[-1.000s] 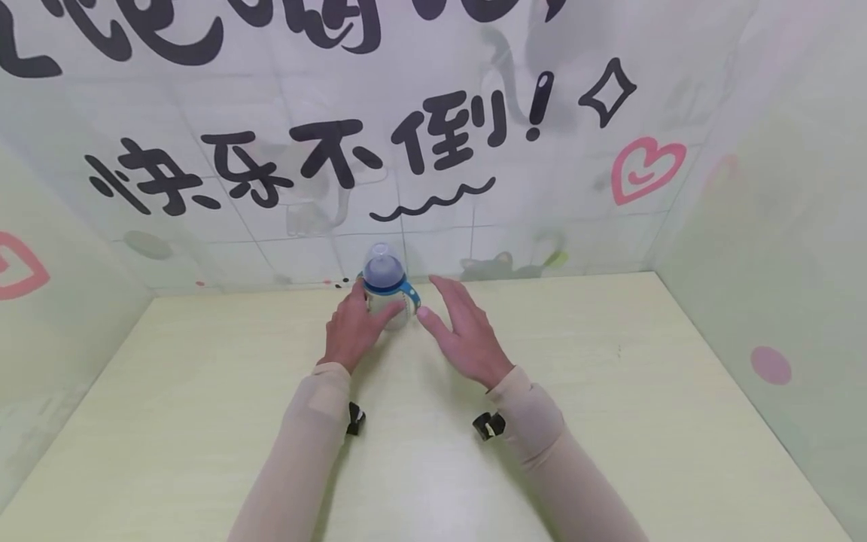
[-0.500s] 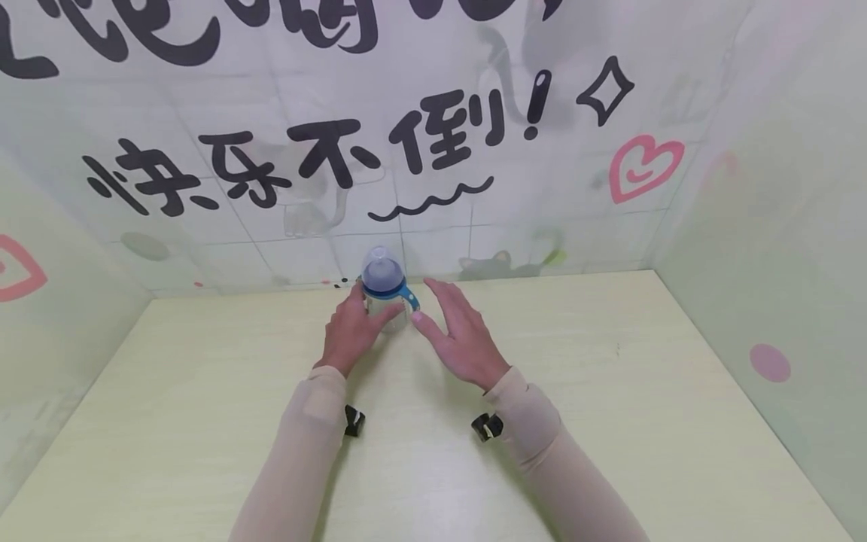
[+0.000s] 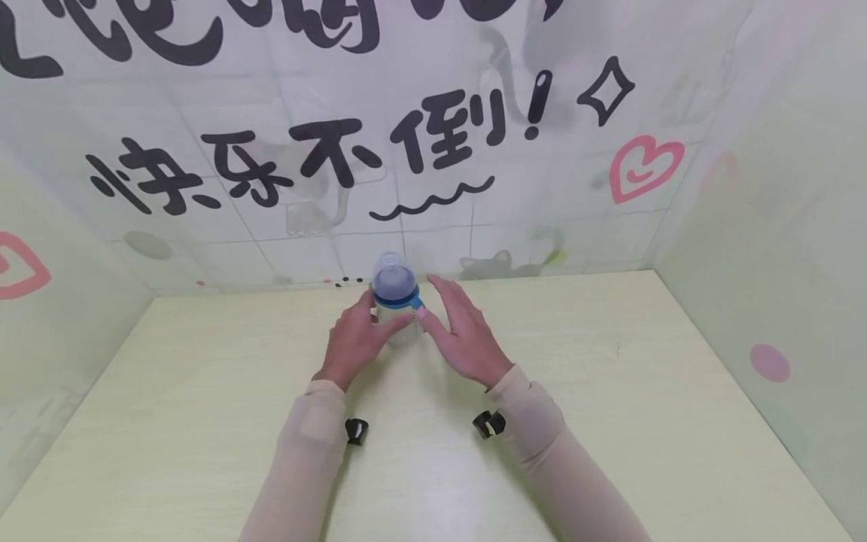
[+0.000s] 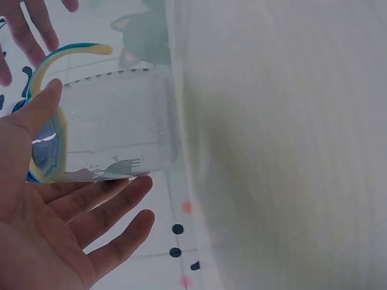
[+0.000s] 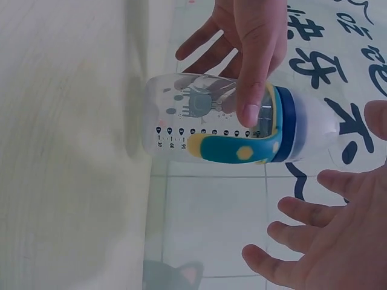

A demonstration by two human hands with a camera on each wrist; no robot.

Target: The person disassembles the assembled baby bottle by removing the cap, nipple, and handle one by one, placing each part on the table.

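A clear baby bottle with a domed cap, a blue collar and a blue-and-yellow handle stands upright near the back wall. My left hand holds it from the left, thumb across the front and fingers behind. In the left wrist view that thumb lies by the collar. Printed marks and a fork picture show on the clear body. My right hand is spread at the bottle's right side, its thumb near the handle. The right wrist view shows a gap between those fingers and the bottle.
The pale wooden table runs back to a white printed wall with black lettering and a pink heart. Side panels close it in left and right. Each wrist carries a small black device.
The left hand has brought the bottle a little to the right and nearer me, and the bottle has turned slightly. The right hand has barely moved.
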